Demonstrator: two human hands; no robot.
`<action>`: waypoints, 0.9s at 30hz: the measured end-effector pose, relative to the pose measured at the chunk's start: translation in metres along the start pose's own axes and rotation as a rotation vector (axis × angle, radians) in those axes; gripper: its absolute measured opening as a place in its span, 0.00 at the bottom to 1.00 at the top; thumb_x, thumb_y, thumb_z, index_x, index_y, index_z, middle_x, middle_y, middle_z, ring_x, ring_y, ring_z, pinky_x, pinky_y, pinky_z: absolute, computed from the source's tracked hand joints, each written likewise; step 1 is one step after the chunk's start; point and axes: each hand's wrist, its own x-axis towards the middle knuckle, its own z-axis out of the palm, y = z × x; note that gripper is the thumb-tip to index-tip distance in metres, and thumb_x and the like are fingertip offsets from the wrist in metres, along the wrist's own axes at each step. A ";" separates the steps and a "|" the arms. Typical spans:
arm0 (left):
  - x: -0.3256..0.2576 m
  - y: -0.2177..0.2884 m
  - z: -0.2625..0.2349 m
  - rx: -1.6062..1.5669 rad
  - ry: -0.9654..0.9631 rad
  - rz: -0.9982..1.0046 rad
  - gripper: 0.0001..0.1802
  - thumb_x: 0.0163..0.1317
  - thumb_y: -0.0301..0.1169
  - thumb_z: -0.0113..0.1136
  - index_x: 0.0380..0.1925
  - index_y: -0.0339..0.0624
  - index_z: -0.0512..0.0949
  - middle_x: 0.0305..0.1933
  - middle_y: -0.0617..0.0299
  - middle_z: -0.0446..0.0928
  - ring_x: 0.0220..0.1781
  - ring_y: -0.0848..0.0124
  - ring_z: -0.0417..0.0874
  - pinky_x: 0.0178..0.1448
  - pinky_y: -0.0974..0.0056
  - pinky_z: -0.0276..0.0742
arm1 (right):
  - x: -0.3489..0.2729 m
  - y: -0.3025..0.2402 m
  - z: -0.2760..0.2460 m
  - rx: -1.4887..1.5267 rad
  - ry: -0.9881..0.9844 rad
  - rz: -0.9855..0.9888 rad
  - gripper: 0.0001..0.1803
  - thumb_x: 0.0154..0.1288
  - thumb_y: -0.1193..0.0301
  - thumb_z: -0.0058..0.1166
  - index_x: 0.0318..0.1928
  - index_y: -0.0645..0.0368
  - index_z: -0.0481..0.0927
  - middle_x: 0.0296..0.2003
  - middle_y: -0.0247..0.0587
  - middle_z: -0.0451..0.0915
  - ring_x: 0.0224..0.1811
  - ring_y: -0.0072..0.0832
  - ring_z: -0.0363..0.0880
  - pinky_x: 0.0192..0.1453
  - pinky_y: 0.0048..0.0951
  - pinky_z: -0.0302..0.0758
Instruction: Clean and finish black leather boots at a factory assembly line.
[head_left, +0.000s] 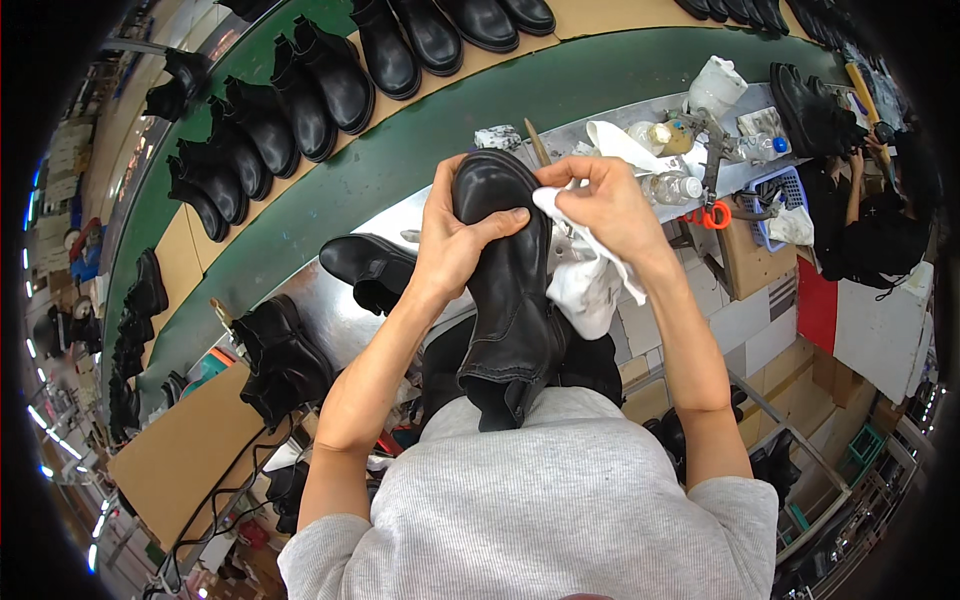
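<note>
A black leather ankle boot is held up in front of my chest, toe pointing away and the shaft opening toward me. My left hand is wrapped round its toe end, thumb lying across the upper. At the right edge of the toe, my right hand pinches a stained white cloth, which hangs down beside the boot. Just left of the held boot, another black boot lies on the metal bench top.
Rows of black boots stand on the green conveyor beyond the bench. Bottles, orange-handled scissors and a blue basket are at the right. More boots sit at the left, and another person works at far right.
</note>
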 end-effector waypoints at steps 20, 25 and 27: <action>0.006 0.000 -0.014 -0.063 -0.090 -0.055 0.35 0.45 0.22 0.69 0.54 0.36 0.63 0.43 0.57 0.76 0.45 0.69 0.79 0.50 0.65 0.77 | -0.044 0.027 0.011 0.297 0.055 -0.083 0.27 0.48 0.85 0.46 0.54 0.66 0.75 0.49 0.38 0.77 0.34 0.12 0.74 0.34 0.15 0.72; 0.021 -0.011 -0.024 -0.154 -0.165 -0.149 0.35 0.44 0.23 0.70 0.53 0.39 0.64 0.43 0.59 0.75 0.41 0.69 0.79 0.50 0.66 0.76 | -0.072 0.118 -0.064 0.318 0.823 0.029 0.12 0.66 0.73 0.44 0.45 0.61 0.79 0.22 0.32 0.77 0.20 0.11 0.67 0.20 0.15 0.59; 0.028 -0.004 -0.023 -0.087 -0.182 -0.129 0.31 0.44 0.25 0.71 0.49 0.38 0.68 0.39 0.61 0.76 0.39 0.72 0.78 0.48 0.69 0.74 | -0.070 0.149 -0.097 0.386 0.862 0.020 0.20 0.68 0.70 0.44 0.59 0.61 0.68 0.25 0.36 0.78 0.21 0.13 0.69 0.21 0.16 0.62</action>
